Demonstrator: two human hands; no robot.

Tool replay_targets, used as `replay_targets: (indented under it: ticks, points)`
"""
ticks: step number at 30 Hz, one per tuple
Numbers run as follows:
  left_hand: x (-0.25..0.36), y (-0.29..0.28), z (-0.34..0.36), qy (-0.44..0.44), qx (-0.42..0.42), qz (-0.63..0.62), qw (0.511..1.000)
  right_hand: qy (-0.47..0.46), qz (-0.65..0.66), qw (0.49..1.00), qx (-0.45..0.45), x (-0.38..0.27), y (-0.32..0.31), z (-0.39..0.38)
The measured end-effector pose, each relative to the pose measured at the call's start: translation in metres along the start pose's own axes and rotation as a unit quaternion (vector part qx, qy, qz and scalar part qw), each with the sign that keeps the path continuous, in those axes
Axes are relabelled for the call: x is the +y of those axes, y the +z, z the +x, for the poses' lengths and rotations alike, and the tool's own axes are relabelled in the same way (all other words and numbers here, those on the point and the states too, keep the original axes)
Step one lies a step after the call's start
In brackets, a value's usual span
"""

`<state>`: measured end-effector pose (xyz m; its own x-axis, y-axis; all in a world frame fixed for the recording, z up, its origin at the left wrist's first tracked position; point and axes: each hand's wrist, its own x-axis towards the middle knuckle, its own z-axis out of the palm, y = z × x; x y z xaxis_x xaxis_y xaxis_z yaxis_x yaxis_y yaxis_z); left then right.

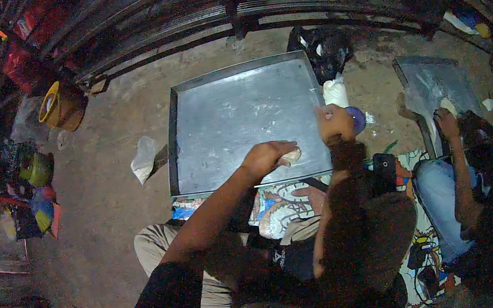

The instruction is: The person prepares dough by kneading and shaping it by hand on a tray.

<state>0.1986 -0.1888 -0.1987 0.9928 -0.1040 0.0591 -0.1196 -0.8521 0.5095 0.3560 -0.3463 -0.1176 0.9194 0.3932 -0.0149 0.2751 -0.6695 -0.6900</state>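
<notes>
A wide, shallow metal tray (222, 125) lies on the floor before me, its surface smeared with pale streaks. My left hand (268, 158) is closed around a small pale piece of dough (293, 157) at the tray's near right part. Over the tray's right edge is my right hand (337, 124), fingers curled and a little blurred; what they hold, if anything, is hidden. Just beside it sits a round purple container (357, 118), partly covered by the hand. A white bag or tub (335, 93) stands behind that container.
On the right, another person's hand (446, 122) works pale dough on a smaller metal tray (432, 74). A black plastic bag (327, 52) rests beyond my tray. A yellow bucket (62, 106) and a white plastic bag (144, 159) are leftward. A dark phone (384, 171) lies near my right knee.
</notes>
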Motion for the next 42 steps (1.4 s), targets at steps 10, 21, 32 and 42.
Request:
replay_targets:
  ticks: [10,21,32,42]
  points:
    - [0.016,-0.017,0.021,-0.279,0.185,0.08,0.939,0.042,-0.008,0.997,-0.061,-0.001,-0.003,-0.001]
    - [0.062,-0.046,-0.003,-0.279,-0.148,0.161,0.935,-0.043,0.0,0.999,0.001,-0.004,-0.002,-0.012]
    - [-0.012,0.015,0.016,0.176,-0.016,0.139,0.974,-0.07,-0.015,0.997,-0.01,0.021,0.03,0.002]
    - [0.011,0.023,0.044,0.148,-0.016,0.134,0.98,-0.236,-0.009,0.969,0.067,0.052,0.031,0.002]
